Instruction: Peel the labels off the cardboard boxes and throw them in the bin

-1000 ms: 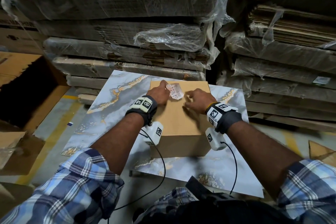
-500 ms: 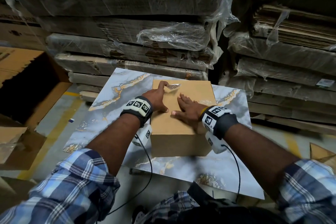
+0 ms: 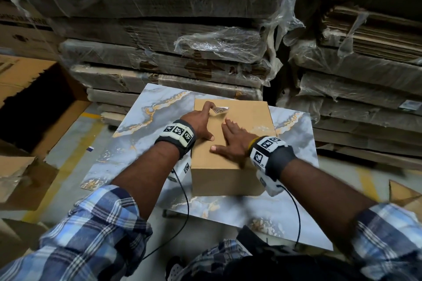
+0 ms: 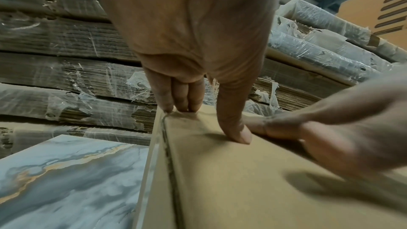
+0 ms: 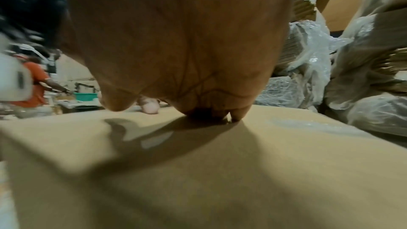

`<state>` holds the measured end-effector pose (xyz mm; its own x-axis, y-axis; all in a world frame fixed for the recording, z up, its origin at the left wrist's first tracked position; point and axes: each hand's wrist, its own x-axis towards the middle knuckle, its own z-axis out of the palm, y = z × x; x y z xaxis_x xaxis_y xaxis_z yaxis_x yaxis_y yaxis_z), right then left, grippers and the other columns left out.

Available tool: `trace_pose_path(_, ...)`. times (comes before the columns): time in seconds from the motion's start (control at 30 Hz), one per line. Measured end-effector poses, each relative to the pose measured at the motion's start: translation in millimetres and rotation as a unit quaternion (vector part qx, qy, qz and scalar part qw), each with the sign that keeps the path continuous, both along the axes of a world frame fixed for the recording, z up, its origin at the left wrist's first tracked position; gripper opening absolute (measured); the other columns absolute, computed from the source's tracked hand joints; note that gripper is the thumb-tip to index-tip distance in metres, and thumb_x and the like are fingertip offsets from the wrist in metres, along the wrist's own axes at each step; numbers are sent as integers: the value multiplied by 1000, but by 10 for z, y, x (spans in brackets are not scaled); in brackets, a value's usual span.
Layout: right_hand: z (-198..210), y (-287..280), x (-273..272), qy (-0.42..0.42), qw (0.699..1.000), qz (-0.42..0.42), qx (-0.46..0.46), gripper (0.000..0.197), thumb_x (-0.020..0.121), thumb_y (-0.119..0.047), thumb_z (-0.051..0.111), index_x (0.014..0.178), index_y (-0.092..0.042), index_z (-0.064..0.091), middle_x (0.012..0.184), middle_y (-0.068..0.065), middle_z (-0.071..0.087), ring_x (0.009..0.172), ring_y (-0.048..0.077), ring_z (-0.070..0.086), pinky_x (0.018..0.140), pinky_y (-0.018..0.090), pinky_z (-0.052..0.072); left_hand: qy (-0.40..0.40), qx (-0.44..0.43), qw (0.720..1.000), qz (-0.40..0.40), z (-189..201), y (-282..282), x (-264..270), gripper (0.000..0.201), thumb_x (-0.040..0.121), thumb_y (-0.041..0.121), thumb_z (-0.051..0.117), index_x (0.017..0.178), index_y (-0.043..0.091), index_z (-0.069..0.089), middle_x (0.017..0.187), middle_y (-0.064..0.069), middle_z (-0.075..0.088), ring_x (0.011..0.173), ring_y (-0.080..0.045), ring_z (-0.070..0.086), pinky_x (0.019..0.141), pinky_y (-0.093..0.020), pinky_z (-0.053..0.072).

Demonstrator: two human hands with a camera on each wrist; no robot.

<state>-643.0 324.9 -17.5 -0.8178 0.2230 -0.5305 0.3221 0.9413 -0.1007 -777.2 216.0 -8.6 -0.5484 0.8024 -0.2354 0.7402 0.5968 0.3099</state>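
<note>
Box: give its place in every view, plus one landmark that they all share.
Head: the box sits mid-frame on the tile, with the left hand and right hand on its top.
Left wrist: the box fills the lower right, with the tile at lower left.
Right wrist: the box spans the lower half.
Shared landmark: the right hand, flat on the box top, enters the left wrist view from the right and fills the top of its own view.

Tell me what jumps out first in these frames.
A brown cardboard box sits mid-frame on a marbled tile. The right hand lies flat on its top, while the left hand holds a small label near the far edge. Shrink-wrapped flattened cartons are stacked behind.
</note>
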Motion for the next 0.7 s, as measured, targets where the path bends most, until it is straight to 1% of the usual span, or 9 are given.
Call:
trace_pose_path(0.1,-10,-121,294,-10,999,33,-23,103,91,-78,31,158,-11,-13,163,11,-23,153,28,-9,125,46,6,4,-5,1000,-6,-11,34,13,95,73,30,86,140,23,19,97,-12,66,84,-30,63,68,-34,49)
trace_pose_path(0.2,6,-61,377,-13,998,47,-25,95,95,-73,27,158,-15,-13,163,6,-25,154,24,-8,125,44,3,0,-6,1000,-16,9,47,20,93,76,28,85,141,22,19,87,-8,59,79,-27,58,68,-34,45)
trace_pose_path(0.27,11,22,225,-2,999,26,-20,92,95,-72,24,158,-16,-12,163,6,-23,154,23,-8,125,45,3,3,-11,1000,-24,34,61,24,94,76,27,85,142,22,18,89,-9,60,79,-27,57,69,-35,45)
trace_pose_path(0.37,-22,66,-1,15,1000,-12,1,98,93,-76,24,158,-12,-10,163,11,-21,153,28,-9,123,48,1,7,-12,1000,-26,52,69,17,96,74,26,86,142,24,17,96,-13,66,81,-29,61,73,-37,51)
trace_pose_path(0.47,-36,-46,128,12,1000,0,-11,102,91,-78,26,158,-11,-13,163,11,-23,153,28,-11,123,46,2,19,-10,999,-25,36,42,24,96,73,31,86,140,25,17,96,-12,65,85,-32,63,74,-38,53)
trace_pose_path(0.57,-22,-88,395,-7,999,39,-28,97,94,-73,29,158,-12,-13,163,9,-25,153,25,-11,125,44,2,22,-8,999,-24,10,27,29,93,75,33,84,140,25,17,92,-10,63,81,-30,61,74,-38,53)
trace_pose_path(0.63,-7,-28,390,-5,999,44,-24,92,97,-70,27,158,-14,-13,163,7,-24,154,24,-9,124,44,1,20,-7,999,-27,6,31,26,92,77,32,83,140,24,18,88,-8,58,78,-29,58,73,-37,50)
trace_pose_path(0.7,-15,40,229,7,1000,13,-14,91,97,-71,24,158,-15,-12,164,7,-22,154,24,-9,124,45,1,24,-7,999,-33,14,41,26,92,76,31,84,140,24,17,87,-7,57,78,-29,56,72,-35,48)
